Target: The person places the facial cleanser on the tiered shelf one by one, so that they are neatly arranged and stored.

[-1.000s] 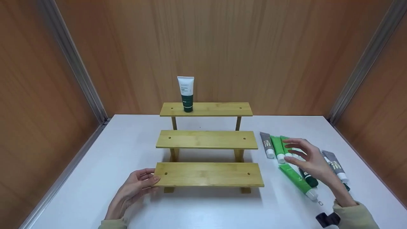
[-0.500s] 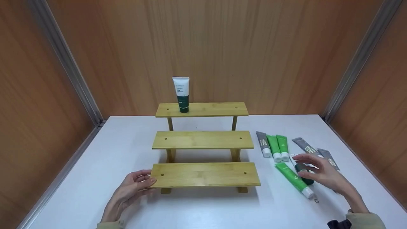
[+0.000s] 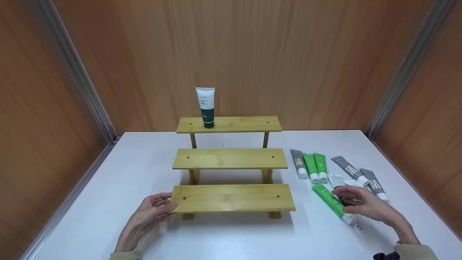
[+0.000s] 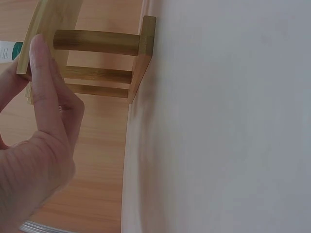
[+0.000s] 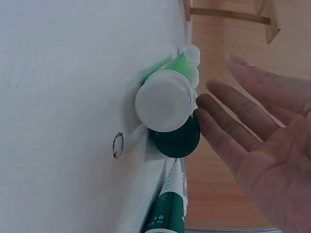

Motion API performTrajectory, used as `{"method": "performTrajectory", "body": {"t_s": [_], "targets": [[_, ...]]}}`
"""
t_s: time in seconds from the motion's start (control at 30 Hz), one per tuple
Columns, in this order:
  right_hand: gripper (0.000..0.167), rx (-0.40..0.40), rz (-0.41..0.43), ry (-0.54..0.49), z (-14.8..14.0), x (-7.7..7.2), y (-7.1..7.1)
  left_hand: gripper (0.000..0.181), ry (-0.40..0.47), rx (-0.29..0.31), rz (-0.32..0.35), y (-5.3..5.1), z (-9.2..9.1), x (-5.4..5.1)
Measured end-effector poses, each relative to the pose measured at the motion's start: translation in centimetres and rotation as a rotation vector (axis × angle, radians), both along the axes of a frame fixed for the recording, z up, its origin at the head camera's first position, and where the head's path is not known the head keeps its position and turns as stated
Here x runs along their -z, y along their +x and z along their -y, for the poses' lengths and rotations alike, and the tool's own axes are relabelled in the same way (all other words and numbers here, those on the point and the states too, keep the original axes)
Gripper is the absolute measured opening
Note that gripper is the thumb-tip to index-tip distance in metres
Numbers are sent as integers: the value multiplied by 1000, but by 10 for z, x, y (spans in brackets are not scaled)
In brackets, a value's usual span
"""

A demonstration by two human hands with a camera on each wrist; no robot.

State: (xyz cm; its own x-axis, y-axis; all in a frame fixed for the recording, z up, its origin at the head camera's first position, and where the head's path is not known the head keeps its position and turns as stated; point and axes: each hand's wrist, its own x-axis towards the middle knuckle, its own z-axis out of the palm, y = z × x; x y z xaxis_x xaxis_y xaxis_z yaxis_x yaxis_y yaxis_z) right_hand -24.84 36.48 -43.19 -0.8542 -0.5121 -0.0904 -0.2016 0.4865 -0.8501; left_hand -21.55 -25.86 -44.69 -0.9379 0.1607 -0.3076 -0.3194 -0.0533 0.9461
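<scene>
Right hand (image 3: 371, 204): since a second ago, moving down from the paired green tubes (image 3: 320, 167) right of the wooden stand (image 3: 234, 198) and now reaching at a white-and-dark-green tube (image 3: 336, 180) lying right of the stand's lowest board; thumb and fingers are standing apart, contact being impossible to tell, so nothing is leaving the tabletop yet. Left hand (image 3: 148, 215): still pinching the stand's lowest board at its left end, while one upright tube (image 3: 206, 103) is remaining on its top board.
</scene>
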Motion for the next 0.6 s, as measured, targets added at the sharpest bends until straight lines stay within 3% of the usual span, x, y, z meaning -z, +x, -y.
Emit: {"method": "performTrajectory", "body": {"t_s": [0.23,0.47,0.6], "targets": [[62,-40,79,14,1,2,-2,68,0,-4,11,0,0,1],[64,-43,96,59,3,3,-3,66,5,1,11,-1,1,1],[62,-60,101,22,3,3,-3,65,5,6,-3,0,1,0]]}}
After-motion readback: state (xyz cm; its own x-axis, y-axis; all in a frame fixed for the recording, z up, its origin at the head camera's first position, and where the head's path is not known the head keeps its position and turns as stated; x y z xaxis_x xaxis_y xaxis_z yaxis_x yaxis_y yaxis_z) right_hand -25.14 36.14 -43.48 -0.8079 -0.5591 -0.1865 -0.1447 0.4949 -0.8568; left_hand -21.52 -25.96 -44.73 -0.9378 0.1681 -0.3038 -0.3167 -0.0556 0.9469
